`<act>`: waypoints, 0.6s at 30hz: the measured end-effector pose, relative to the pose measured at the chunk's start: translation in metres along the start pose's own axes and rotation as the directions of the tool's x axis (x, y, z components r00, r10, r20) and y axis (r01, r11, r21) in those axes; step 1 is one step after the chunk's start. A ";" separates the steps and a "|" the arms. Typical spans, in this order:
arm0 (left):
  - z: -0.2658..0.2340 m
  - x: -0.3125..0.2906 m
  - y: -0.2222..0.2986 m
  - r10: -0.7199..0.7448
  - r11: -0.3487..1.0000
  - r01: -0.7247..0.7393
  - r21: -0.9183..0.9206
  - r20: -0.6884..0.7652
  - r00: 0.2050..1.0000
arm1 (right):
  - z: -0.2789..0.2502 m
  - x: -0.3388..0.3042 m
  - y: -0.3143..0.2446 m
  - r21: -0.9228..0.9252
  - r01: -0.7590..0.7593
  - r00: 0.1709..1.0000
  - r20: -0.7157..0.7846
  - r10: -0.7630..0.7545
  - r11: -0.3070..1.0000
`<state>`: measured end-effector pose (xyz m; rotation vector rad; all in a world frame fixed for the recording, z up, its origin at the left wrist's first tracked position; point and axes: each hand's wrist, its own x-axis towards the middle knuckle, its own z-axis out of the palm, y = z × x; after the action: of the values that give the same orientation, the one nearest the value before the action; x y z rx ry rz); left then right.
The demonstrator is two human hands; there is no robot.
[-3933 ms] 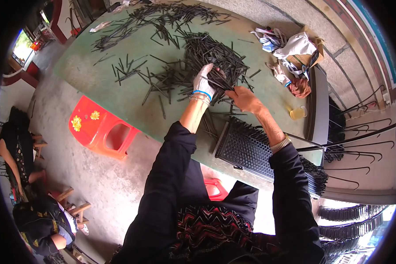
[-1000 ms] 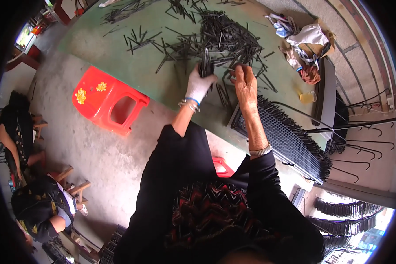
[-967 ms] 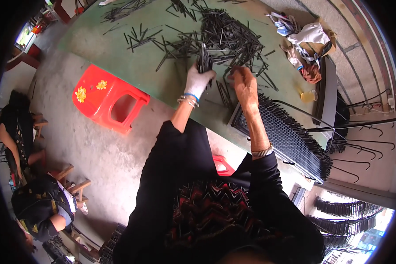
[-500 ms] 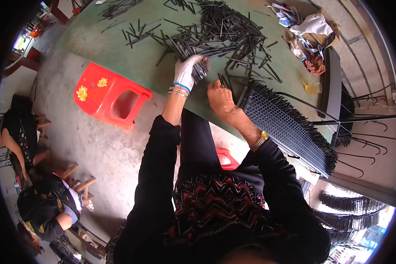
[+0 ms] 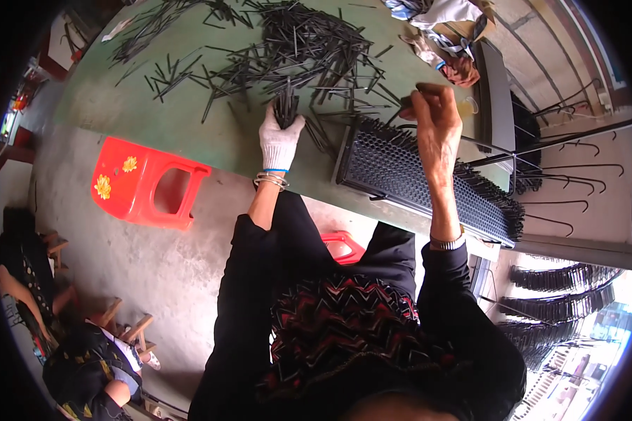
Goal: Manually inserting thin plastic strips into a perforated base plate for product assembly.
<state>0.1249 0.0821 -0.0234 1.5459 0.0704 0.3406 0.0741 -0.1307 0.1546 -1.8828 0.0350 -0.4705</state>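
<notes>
A bundle of thin black sticks (image 5: 286, 109) stands up out of my left hand (image 5: 279, 139), which is closed around it in a white glove with a blue cuff edge. My bare right hand (image 5: 439, 123) is raised over the far edge of a black rack (image 5: 393, 158) with a honeycomb of holes. Its fingers are bent together near the row of black stick ends; whatever they pinch is too small and dark to make out. Past the left hand, a large heap of loose black sticks (image 5: 302, 42) spreads over the green table (image 5: 105, 98).
A red plastic stool (image 5: 130, 182) is left of the table. Cloths and gloves (image 5: 453, 28) lie at the far right, near a yellowish cup (image 5: 466, 107). Metal hooks (image 5: 576, 168) jut out at the right. Two people (image 5: 91, 372) sit at the lower left.
My right hand has lifted from beside the left hand and moved right, over the rack. The left hand keeps the bundle, now turned more upright. The whole view has shifted slightly.
</notes>
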 end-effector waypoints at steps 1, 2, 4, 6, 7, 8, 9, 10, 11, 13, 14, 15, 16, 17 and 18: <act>-0.004 0.003 -0.002 0.000 1.000 0.000 0.007 0.002 1.000 | -0.002 -0.005 0.003 0.005 -0.004 1.000 -0.001 0.004 1.000; -0.009 0.006 -0.004 -0.029 0.999 0.029 0.021 -0.010 1.000 | -0.003 -0.010 0.010 0.045 0.008 1.000 0.013 -0.008 0.999; 0.000 0.006 0.006 -0.194 0.978 0.191 -0.087 -0.034 0.980 | -0.006 -0.018 0.023 0.094 0.043 0.999 0.012 -0.045 0.995; 0.007 0.000 0.018 -0.270 0.941 0.262 -0.212 -0.009 0.963 | -0.003 -0.025 0.030 0.074 0.023 1.000 -0.003 -0.023 0.997; 0.009 -0.004 0.025 -0.346 0.883 0.331 -0.333 0.017 0.938 | -0.001 -0.027 0.032 0.040 0.027 1.000 -0.007 -0.027 0.999; 0.011 -0.011 0.032 -0.368 0.863 0.372 -0.342 0.078 0.927 | 0.001 -0.027 0.039 0.056 0.028 1.000 -0.005 -0.027 0.998; 0.008 -0.017 0.038 -0.418 0.820 0.437 -0.371 0.133 0.899 | 0.006 -0.028 0.038 0.069 0.028 1.000 -0.002 -0.028 0.997; 0.010 -0.023 0.046 -0.451 0.779 0.478 -0.406 0.168 0.877 | 0.008 -0.028 0.040 0.033 0.030 0.999 0.016 -0.031 0.999; 0.013 -0.030 0.052 -0.481 0.734 0.519 -0.438 0.204 0.853 | 0.009 -0.028 0.041 -0.003 0.033 0.999 0.034 -0.032 0.999; 0.012 -0.044 0.072 -0.510 0.697 0.553 -0.456 0.226 0.830 | 0.011 -0.029 0.046 -0.008 0.041 0.999 0.035 -0.041 0.999; 0.011 -0.051 0.079 -0.523 0.681 0.582 -0.444 0.261 0.811 | 0.011 -0.029 0.048 -0.011 0.041 0.998 0.047 -0.040 0.999; 0.009 -0.058 0.089 -0.536 0.666 0.608 -0.432 0.290 0.793 | 0.013 -0.029 0.048 -0.009 0.042 0.997 0.064 -0.042 0.999; 0.010 -0.064 0.098 -0.555 0.657 0.627 -0.417 0.296 0.778 | 0.012 -0.029 0.048 -0.005 0.043 0.997 0.063 -0.043 0.999; 0.008 -0.072 0.103 -0.555 0.669 0.649 -0.363 0.338 0.760 | 0.012 -0.028 0.049 -0.021 0.061 0.995 0.078 -0.059 0.998; 0.007 -0.080 0.111 -0.558 0.658 0.661 -0.360 0.356 0.750 | 0.012 -0.028 0.048 -0.037 0.079 0.993 0.094 -0.075 0.996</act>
<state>0.0311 0.0536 0.0726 0.9788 0.3159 -0.3480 0.0615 -0.1307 0.0988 -1.9490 -0.0906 -0.4374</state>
